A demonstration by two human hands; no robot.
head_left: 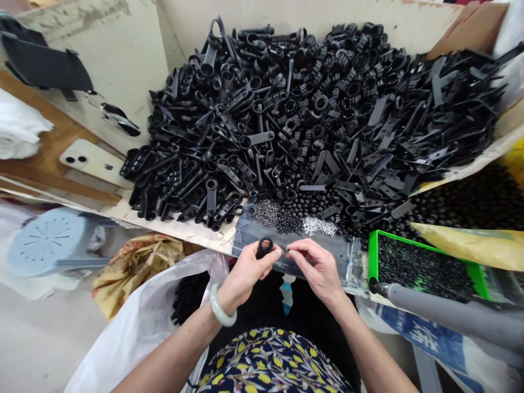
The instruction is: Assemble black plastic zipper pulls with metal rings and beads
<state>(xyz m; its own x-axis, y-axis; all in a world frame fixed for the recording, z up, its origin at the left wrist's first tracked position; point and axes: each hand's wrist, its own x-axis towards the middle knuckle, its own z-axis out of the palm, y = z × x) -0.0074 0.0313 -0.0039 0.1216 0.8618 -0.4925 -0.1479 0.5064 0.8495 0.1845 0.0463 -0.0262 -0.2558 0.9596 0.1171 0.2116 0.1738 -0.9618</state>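
Note:
My left hand (250,268) is closed round a black plastic part (265,247) with a ring-shaped end that faces up. Close beside it on the right, my right hand (317,267) has its thumb and forefinger pinched together. Whatever sits between those fingertips is too small to name. Just beyond both hands, small silver pins (319,226), tiny black pieces (290,221) and small grey pieces (268,213) lie in little heaps on a dark mat (254,234). Behind them rises a large pile of black plastic parts (262,120).
At right stand a green tray (373,262) of small black pieces and a grey cylindrical tool (442,314). A white phone (93,162) and keys (118,119) are at left. Below are a blue stool (47,240) and a white bag (135,322) by my left arm.

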